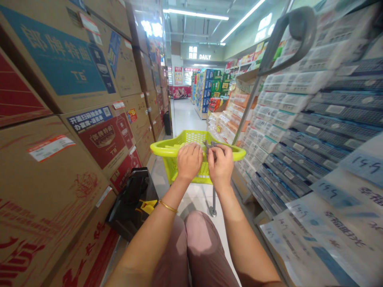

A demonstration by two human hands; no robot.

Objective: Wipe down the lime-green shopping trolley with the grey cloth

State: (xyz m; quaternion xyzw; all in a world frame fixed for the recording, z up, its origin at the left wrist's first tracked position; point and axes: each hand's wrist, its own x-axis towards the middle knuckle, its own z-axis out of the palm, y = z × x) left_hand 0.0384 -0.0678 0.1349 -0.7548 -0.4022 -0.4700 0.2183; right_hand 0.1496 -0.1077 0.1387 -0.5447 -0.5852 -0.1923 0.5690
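Note:
A lime-green shopping basket with perforated walls is in front of my knees, in the middle of the head view. My left hand is closed over its near rim, fingers curled over the edge. Close beside it, my right hand grips the same rim. A small grey piece shows at the right hand's fingers; its kind is unclear. A long grey handle slants up to the right from behind the basket and ends in a loop. The basket's contents are mostly hidden.
Stacked cardboard cartons line the left side, with a black box on the floor. On the right stand piles of plastic-wrapped packs. A grey post with a round foot is below the basket. The aisle floor runs ahead.

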